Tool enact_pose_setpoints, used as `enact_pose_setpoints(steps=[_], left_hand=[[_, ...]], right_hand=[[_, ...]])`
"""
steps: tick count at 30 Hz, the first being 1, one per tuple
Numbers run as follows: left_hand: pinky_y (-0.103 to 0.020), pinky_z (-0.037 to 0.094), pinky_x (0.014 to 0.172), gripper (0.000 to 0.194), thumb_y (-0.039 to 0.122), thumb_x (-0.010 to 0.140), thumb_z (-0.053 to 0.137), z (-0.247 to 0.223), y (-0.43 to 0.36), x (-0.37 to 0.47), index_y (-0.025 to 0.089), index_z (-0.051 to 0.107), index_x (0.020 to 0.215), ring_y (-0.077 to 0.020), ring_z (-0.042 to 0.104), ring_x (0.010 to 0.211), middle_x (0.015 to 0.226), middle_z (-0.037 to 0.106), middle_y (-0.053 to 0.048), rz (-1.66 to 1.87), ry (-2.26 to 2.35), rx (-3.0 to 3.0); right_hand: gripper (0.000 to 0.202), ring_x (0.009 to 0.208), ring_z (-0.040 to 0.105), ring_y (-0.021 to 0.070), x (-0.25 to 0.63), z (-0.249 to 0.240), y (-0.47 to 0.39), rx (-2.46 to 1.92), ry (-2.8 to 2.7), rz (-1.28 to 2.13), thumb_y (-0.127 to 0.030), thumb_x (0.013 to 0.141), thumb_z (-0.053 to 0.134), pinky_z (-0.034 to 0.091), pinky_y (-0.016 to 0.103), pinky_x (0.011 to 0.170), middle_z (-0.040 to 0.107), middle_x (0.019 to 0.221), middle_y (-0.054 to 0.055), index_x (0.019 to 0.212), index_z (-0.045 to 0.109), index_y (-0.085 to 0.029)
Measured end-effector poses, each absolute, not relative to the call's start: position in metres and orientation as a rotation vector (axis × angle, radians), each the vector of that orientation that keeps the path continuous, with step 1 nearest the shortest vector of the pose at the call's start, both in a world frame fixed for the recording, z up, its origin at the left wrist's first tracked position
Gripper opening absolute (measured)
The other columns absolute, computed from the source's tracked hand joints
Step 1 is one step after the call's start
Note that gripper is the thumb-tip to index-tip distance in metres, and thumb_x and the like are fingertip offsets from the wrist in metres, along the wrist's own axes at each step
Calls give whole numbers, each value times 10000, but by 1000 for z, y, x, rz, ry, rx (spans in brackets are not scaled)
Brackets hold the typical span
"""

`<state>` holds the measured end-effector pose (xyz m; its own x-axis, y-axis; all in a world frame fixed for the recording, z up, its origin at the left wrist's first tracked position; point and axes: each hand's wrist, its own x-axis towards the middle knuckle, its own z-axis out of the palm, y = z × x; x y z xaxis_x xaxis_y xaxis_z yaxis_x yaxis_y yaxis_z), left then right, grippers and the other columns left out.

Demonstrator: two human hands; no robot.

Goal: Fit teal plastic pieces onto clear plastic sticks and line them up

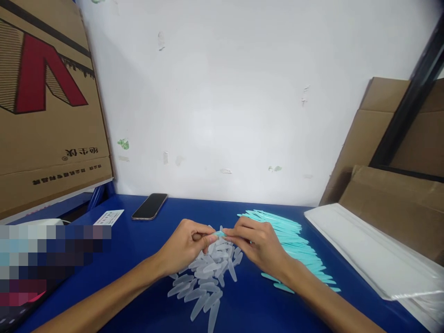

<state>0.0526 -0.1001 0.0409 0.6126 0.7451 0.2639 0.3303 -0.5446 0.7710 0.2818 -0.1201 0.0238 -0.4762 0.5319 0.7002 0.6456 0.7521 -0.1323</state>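
Left hand (185, 245): thumb and fingers pinch one end of a small turquoise piece (219, 234).
Right hand (262, 245): fingertips grasp the same piece from the other end, so the two hands nearly meet.
Turquoise piece: held between both sets of fingertips, above the near pile; mostly covered by the fingers.
Translucent pieces (210, 280): a loose heap of flat, elongated shapes below and between the hands, spread toward the near edge.
Turquoise strips (291, 240): heaped beside and beyond the right hand, partly hidden by that forearm.
Tabletop (138, 243): blue, carrying both heaps.
Far left: a dark-screened phone (150, 206) near the wall (222, 101), a printed card (110, 216) nearer.
Right side: a white flat stack (364, 254), with cardboard (398, 203) behind it.
Left side: a large printed carton (52, 138).
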Motion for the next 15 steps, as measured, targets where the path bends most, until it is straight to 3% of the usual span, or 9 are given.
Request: enact_pose_setpoints(steps=[5, 8, 10, 13, 15], left_hand=[[-240, 208, 463, 399, 485, 961, 475, 43, -88, 47, 181, 727, 901, -99, 274, 461, 532, 420, 35, 795, 866, 2251], [-244, 286, 501, 402, 492, 968, 456, 46, -73, 37, 190, 721, 966, -125, 404, 502, 608, 542, 5, 919, 1014, 2342], [-266, 363, 590, 384, 486, 963, 464, 47, -61, 28, 206, 723, 1007, -162, 520, 614, 765, 645, -30, 996, 1186, 2443], [-314, 405, 701, 405, 481, 968, 424, 45, -45, 16, 220, 733, 994, -220, 583, 783, 916, 661, -62, 994, 1402, 2514], [-329, 412, 724, 445, 486, 972, 386, 43, -38, 11, 216, 740, 960, -245, 596, 839, 931, 658, -75, 949, 1465, 2495]], right_hand=[[256, 771, 657, 140, 283, 37, -118, -1040, -2295, -267, -405, 997, 505, 444, 246, 630, 715, 929, 27, 1089, 692, -257], [307, 913, 658, 191, 298, 49, -112, -1187, -2234, -398, -395, 1026, 422, 481, 305, 748, 718, 1041, 56, 1159, 662, -258], [313, 905, 645, 219, 316, 53, -104, -1316, -2161, -460, -357, 1029, 401, 481, 352, 776, 719, 1004, 75, 1153, 659, -232], [302, 882, 626, 259, 347, 52, -89, -1481, -2200, -467, -342, 1005, 439, 469, 383, 743, 719, 871, 85, 1009, 707, -204], [299, 907, 625, 261, 364, 47, -80, -1490, -2280, -354, -357, 988, 473, 475, 380, 756, 727, 884, 85, 956, 733, -214]])
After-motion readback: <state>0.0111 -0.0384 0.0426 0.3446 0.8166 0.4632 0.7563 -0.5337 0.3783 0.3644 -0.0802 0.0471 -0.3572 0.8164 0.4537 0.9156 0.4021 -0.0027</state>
